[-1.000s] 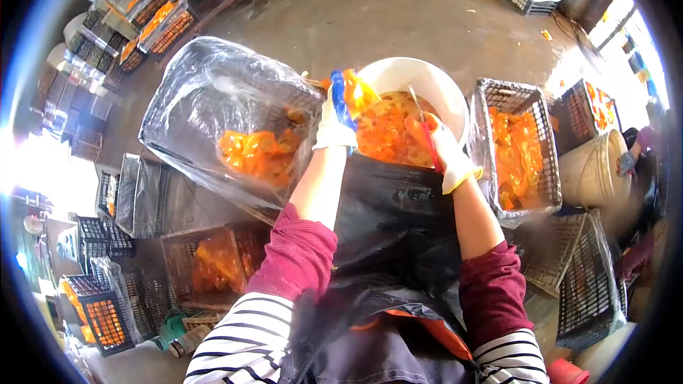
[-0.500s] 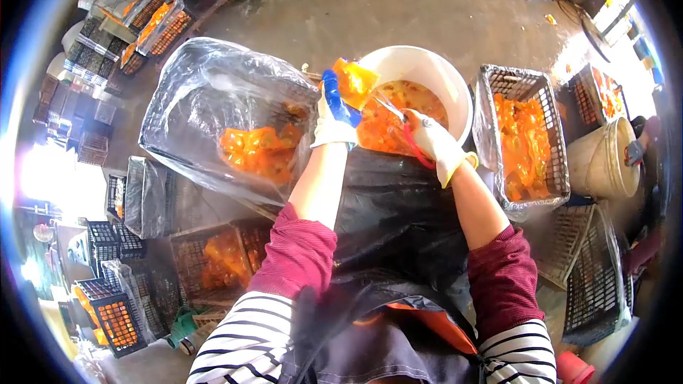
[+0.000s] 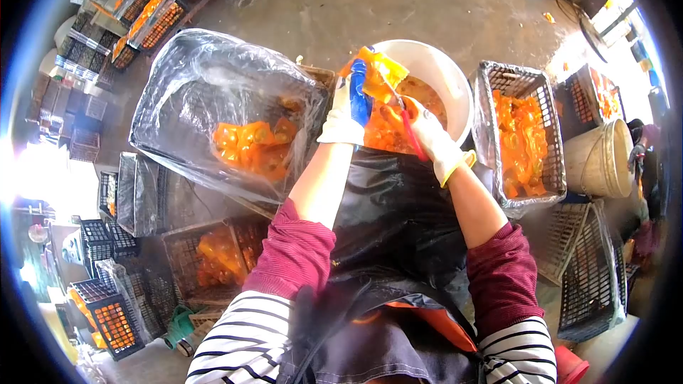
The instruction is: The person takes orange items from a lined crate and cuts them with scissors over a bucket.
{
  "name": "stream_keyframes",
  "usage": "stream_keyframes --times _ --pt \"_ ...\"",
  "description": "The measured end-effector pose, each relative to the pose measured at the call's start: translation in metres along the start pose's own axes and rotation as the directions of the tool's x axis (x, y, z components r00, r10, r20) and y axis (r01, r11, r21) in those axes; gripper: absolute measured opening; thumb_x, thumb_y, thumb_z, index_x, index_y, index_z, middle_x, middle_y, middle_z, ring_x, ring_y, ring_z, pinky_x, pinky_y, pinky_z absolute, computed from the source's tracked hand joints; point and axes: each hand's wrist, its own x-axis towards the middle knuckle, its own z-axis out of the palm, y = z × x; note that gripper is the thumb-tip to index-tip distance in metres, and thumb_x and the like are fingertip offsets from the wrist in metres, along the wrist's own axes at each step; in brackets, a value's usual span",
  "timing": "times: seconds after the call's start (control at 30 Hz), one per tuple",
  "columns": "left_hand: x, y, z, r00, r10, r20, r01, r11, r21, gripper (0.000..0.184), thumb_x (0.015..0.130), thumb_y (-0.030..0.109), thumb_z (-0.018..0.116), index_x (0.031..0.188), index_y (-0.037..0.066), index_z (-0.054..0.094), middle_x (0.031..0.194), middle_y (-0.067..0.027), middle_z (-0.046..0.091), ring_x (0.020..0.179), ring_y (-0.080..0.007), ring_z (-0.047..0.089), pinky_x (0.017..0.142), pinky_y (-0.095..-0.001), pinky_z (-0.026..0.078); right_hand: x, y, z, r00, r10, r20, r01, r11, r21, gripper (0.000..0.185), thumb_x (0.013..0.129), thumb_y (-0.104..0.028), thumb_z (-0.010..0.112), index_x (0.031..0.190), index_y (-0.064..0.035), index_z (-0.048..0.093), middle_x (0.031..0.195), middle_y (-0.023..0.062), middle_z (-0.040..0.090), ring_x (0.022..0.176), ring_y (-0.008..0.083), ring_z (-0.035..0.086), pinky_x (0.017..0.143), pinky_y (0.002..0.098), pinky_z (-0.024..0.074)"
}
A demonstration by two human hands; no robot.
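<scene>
My left hand [image 3: 348,103], in a white glove with blue over the fingers, is closed on a glossy orange piece [image 3: 386,75] of soft, peel-like stuff whose exact kind I cannot tell. In my right hand [image 3: 429,131], also gloved in white, are scissors [image 3: 410,134] with red handles. Their blades reach up to the orange piece, and their tips are hidden against it. Both hands are over the near left side of a round white tub [image 3: 461,92], which holds more orange pieces in liquid.
Left of the tub, a plastic-lined crate [image 3: 167,110] holds similar orange pieces [image 3: 249,141]. To the right is another lined crate [image 3: 557,163] full of them. Farther right stands a pale bucket [image 3: 601,160], with another person partly visible at the edge. Stacked crates [image 3: 114,313] line the left side.
The right hand and scissors have moved up and left to the orange piece. In my left hand, the piece has tilted and shifted slightly right.
</scene>
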Motion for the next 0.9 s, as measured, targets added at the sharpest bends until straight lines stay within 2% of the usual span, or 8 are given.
stream_keyframes --times 0.1,0.13,0.37,0.5,0.6,0.7,0.77,0.9 --pt "0.016 -0.014 -0.003 0.975 0.086 0.207 0.018 0.890 -0.456 0.041 0.091 0.033 0.060 0.122 0.007 0.056 0.115 -0.0071 0.061 0.103 -0.0184 0.059 0.087 -0.0299 0.049 -0.011 -0.039 -0.014 0.967 0.234 0.103 -0.243 0.966 0.087 0.033 0.092 -0.030 0.053 0.115 -0.0076 0.062 0.099 0.0097 0.066 0.092 0.0187 0.059 0.082 0.0310 0.0439" --pt "0.013 -0.013 -0.001 0.985 0.043 0.168 0.045 0.873 -0.486 0.037 0.090 0.030 0.061 0.120 0.007 0.057 0.112 -0.0055 0.063 0.097 -0.0162 0.061 0.078 -0.0274 0.052 -0.011 -0.039 -0.015 0.964 0.241 0.108 -0.248 0.967 0.051 0.034 0.093 -0.031 0.053 0.115 -0.0073 0.061 0.102 0.0106 0.066 0.095 0.0206 0.059 0.084 0.0320 0.0434" --pt "-0.006 -0.002 0.005 0.984 0.056 0.167 -0.034 0.991 -0.128 0.041 0.086 0.021 0.068 0.122 0.008 0.054 0.107 -0.0050 0.062 0.092 -0.0149 0.061 0.070 -0.0235 0.053 0.007 0.017 -0.008 0.997 0.077 -0.030 -0.081 0.987 -0.138 0.035 0.093 -0.033 0.049 0.113 -0.0069 0.061 0.105 0.0155 0.065 0.101 0.0272 0.059 0.087 0.0354 0.0426" --pt "0.009 -0.017 0.004 0.942 0.161 0.294 -0.063 0.946 -0.317 0.046 0.084 0.017 0.070 0.125 0.007 0.050 0.111 -0.0075 0.058 0.089 -0.0162 0.061 0.073 -0.0253 0.053 0.000 -0.009 -0.018 0.971 0.230 0.071 -0.221 0.968 -0.119 0.035 0.094 -0.031 0.046 0.114 -0.0067 0.060 0.109 0.0175 0.064 0.105 0.0305 0.058 0.090 0.0360 0.0418" --pt "0.004 -0.014 0.006 0.957 0.152 0.248 -0.063 0.941 -0.333 0.044 0.083 0.018 0.071 0.122 0.007 0.054 0.107 -0.0074 0.060 0.086 -0.0156 0.060 0.070 -0.0258 0.052 -0.001 0.007 -0.018 0.971 0.234 0.048 -0.229 0.969 -0.088 0.035 0.095 -0.030 0.045 0.117 -0.0068 0.058 0.110 0.0192 0.063 0.106 0.0329 0.057 0.091 0.0374 0.0418" --pt "0.004 -0.007 0.002 0.993 0.042 0.113 -0.035 0.998 -0.057 0.048 0.080 -0.003 0.068 0.125 0.003 0.052 0.109 -0.0097 0.062 0.094 -0.0162 0.062 0.078 -0.0240 0.054 0.007 0.017 -0.013 0.994 0.097 0.044 -0.086 0.975 -0.207 0.034 0.095 -0.027 0.044 0.120 -0.0073 0.056 0.113 0.0198 0.062 0.107 0.0335 0.057 0.091 0.0383 0.0420" --pt "0.000 -0.002 0.003 0.995 0.037 0.094 -0.018 0.979 -0.201 0.046 0.080 -0.002 0.068 0.124 0.003 0.053 0.109 -0.0089 0.062 0.095 -0.0156 0.061 0.081 -0.0245 0.052 0.004 0.007 -0.014 0.994 0.108 0.031 -0.094 0.953 -0.289 0.034 0.095 -0.026 0.044 0.120 -0.0077 0.056 0.113 0.0201 0.061 0.107 0.0334 0.056 0.091 0.0385 0.0417" --pt "-0.009 0.010 0.004 0.991 0.079 0.110 -0.063 0.988 -0.141 0.043 0.081 0.001 0.068 0.122 0.002 0.055 0.108 -0.0075 0.062 0.098 -0.0156 0.060 0.088 -0.0266 0.049 0.006 0.009 -0.014 0.995 0.102 0.008 -0.090 0.908 -0.410 0.032 0.095 -0.024 0.044 0.119 -0.0080 0.057 0.111 0.0191 0.062 0.106 0.0330 0.057 0.090 0.0380 0.0421"
